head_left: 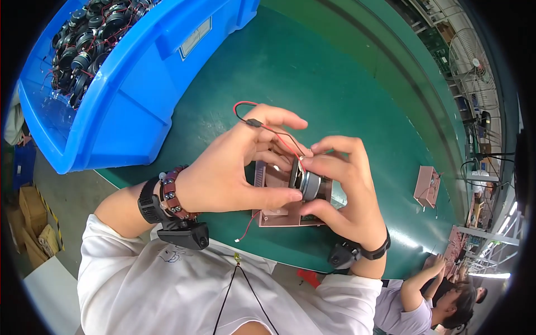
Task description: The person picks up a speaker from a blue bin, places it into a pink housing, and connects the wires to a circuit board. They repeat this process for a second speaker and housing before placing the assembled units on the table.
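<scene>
Between both hands is a small round speaker (310,186), dark with a silvery rim, tilted on its edge. My left hand (223,167) grips its left side, thumb below and fingers above. From the right, the thumb and fingertips of my right hand (353,184) pinch the same speaker. A red-and-black wire (254,122) loops from it over the back of my left hand. Directly beneath sits a brownish-pink plastic housing (268,219), partly covered by my hands. Another thin red lead (247,228) with a white plug trails from the housing's left side.
A large blue bin (139,95) full of speakers (92,42) stands at the far left of the green table (312,72). Another pinkish housing (427,187) rests toward the right edge. A person (410,307) works at lower right. Cardboard boxes (33,212) lie at left on the floor.
</scene>
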Action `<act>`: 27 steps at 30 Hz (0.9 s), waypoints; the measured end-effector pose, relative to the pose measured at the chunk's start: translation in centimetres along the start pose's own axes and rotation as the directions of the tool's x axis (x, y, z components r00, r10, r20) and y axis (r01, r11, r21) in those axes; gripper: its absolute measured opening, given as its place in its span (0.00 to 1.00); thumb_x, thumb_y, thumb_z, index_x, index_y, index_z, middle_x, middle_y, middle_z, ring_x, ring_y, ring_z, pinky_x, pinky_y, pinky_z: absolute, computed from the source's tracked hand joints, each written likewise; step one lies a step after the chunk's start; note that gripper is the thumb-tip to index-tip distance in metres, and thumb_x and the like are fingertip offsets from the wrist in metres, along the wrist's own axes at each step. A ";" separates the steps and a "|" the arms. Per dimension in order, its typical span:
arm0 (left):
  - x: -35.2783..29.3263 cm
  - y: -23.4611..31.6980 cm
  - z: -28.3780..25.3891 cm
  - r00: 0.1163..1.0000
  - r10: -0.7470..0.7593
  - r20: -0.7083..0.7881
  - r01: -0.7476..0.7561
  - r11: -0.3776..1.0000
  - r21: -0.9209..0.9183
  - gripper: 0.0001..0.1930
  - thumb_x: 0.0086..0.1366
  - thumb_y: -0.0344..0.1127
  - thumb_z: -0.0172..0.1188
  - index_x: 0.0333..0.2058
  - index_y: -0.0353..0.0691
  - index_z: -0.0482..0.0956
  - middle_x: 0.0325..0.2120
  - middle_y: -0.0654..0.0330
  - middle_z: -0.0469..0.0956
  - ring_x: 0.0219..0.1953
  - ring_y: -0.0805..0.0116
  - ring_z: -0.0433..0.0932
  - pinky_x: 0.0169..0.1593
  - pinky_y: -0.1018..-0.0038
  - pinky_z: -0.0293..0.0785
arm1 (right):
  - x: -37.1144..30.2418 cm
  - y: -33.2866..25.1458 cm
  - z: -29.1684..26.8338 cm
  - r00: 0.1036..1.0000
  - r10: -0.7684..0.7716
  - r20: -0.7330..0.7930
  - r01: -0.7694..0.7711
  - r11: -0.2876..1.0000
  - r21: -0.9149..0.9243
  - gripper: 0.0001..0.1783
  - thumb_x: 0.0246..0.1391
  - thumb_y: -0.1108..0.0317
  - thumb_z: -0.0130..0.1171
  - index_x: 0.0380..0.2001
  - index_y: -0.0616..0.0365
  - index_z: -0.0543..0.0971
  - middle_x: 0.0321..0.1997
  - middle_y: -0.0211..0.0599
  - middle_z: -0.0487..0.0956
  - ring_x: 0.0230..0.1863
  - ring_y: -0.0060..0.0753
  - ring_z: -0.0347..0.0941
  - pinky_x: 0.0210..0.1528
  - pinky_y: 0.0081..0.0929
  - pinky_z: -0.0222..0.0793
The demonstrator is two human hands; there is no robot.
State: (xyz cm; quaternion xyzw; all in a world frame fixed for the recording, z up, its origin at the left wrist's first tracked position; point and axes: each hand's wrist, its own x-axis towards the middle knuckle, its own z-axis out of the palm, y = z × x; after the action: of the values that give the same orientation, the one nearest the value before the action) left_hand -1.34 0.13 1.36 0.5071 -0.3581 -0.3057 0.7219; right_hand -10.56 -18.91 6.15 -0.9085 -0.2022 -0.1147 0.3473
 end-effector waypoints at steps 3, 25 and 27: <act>0.0 0.9 -0.1 0.996 -0.087 -0.006 0.087 0.995 -0.053 0.34 0.48 0.28 0.72 0.53 0.37 0.63 0.49 0.54 0.73 0.50 0.67 0.74 0.51 0.70 0.71 | 0.1 0.7 0.0 0.999 -0.043 0.027 0.040 0.995 0.094 0.30 0.40 0.65 0.71 0.47 0.63 0.71 0.47 0.45 0.67 0.49 0.39 0.68 0.45 0.30 0.71; 0.2 1.4 -2.9 0.949 -0.217 0.226 -0.123 0.407 0.905 0.44 0.44 0.61 0.66 0.53 0.34 0.68 0.41 0.53 0.71 0.43 0.53 0.72 0.45 0.64 0.68 | -0.6 0.9 2.9 0.999 0.041 -0.028 -0.048 0.958 -0.283 0.26 0.37 0.53 0.71 0.36 0.58 0.76 0.40 0.31 0.81 0.35 0.31 0.71 0.42 0.28 0.52; 0.1 1.3 -3.0 0.952 -0.200 0.231 -0.135 0.403 0.905 0.45 0.44 0.61 0.66 0.54 0.34 0.67 0.41 0.53 0.71 0.43 0.53 0.72 0.45 0.64 0.68 | -0.9 0.6 3.3 0.994 0.098 -0.049 -0.108 0.953 -0.284 0.25 0.37 0.55 0.71 0.36 0.58 0.76 0.40 0.31 0.81 0.35 0.31 0.71 0.41 0.28 0.52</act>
State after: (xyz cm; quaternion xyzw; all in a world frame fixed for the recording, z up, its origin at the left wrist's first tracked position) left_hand 1.25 1.97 1.91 0.7718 -0.5627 -0.1482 0.2564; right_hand -10.83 -17.34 3.11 -0.9564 -0.1298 -0.1402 0.2211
